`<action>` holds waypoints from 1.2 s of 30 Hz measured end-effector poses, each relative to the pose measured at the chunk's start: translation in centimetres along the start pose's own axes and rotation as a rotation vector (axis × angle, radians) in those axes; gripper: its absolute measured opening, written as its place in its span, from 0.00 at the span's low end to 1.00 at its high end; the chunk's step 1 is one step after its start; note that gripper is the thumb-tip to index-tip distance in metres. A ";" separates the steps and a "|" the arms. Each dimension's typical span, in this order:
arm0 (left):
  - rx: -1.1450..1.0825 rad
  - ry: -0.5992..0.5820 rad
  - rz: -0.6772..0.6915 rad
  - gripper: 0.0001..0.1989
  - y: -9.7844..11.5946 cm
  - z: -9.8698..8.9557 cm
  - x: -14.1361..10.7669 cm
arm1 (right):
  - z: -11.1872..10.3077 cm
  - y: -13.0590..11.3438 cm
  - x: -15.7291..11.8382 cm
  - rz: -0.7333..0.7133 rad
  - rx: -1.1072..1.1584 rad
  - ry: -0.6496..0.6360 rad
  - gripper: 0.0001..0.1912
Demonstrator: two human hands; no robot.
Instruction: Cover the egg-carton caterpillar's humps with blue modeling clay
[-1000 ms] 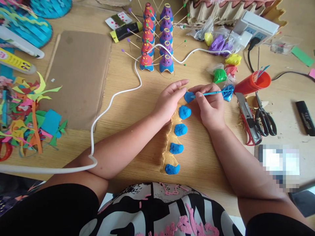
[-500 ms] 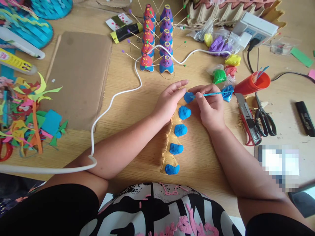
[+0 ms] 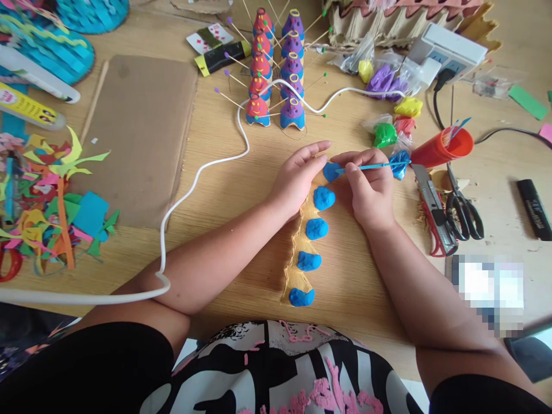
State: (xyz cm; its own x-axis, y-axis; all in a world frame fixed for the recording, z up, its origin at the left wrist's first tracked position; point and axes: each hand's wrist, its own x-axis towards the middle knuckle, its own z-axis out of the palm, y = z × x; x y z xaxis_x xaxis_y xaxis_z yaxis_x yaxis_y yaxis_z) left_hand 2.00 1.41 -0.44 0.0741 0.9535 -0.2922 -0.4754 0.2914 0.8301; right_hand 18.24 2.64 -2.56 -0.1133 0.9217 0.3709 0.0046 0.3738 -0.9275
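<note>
A yellow egg-carton strip (image 3: 302, 247) lies lengthwise before me, with several blue clay lumps (image 3: 317, 229) pressed along its right side. At the strip's far end, my left hand (image 3: 299, 178) grips it from the left, thumb beside the farthest blue lump (image 3: 331, 171). My right hand (image 3: 371, 187) pinches a thin blue plastic modelling tool (image 3: 375, 166), its tip touching that same lump. The right fingertips partly hide behind the strip's end.
Beyond the hands stand red and purple carton figures (image 3: 259, 109) with pins sticking out. A white cable (image 3: 202, 167) crosses the table. To the right are an orange cup (image 3: 435, 150), a box cutter (image 3: 435, 213) and scissors (image 3: 463, 213); paper scraps (image 3: 56, 213) and cardboard (image 3: 138, 138) lie left.
Almost nothing differs. The right hand and the blue tool have shifted very slightly to the right; the left hand keeps its place on the strip.
</note>
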 end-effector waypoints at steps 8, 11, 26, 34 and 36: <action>-0.007 0.002 0.002 0.12 0.0 0.0 0.1 | 0.3 0.3 -0.2 -0.032 0.019 0.045 0.20; 0.002 0.005 -0.012 0.13 0.1 0.0 0.0 | 0.4 0.2 -0.3 -0.043 0.027 0.055 0.20; -0.026 0.007 0.004 0.12 0.0 0.0 0.1 | 0.0 0.3 -0.1 -0.073 -0.001 -0.002 0.19; -0.012 0.007 0.017 0.12 0.0 0.0 0.2 | -0.2 0.4 -0.2 -0.033 0.015 -0.033 0.20; -0.016 0.003 0.012 0.12 0.0 0.0 0.2 | -0.2 0.6 -0.2 -0.031 0.013 -0.030 0.20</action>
State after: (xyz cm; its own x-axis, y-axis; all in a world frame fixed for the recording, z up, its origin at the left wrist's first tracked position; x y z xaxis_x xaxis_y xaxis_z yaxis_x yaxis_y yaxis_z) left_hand 2.00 1.58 -0.45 0.0657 0.9567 -0.2836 -0.4901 0.2785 0.8259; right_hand 18.47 2.73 -3.16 -0.1434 0.9059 0.3985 -0.0125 0.4010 -0.9160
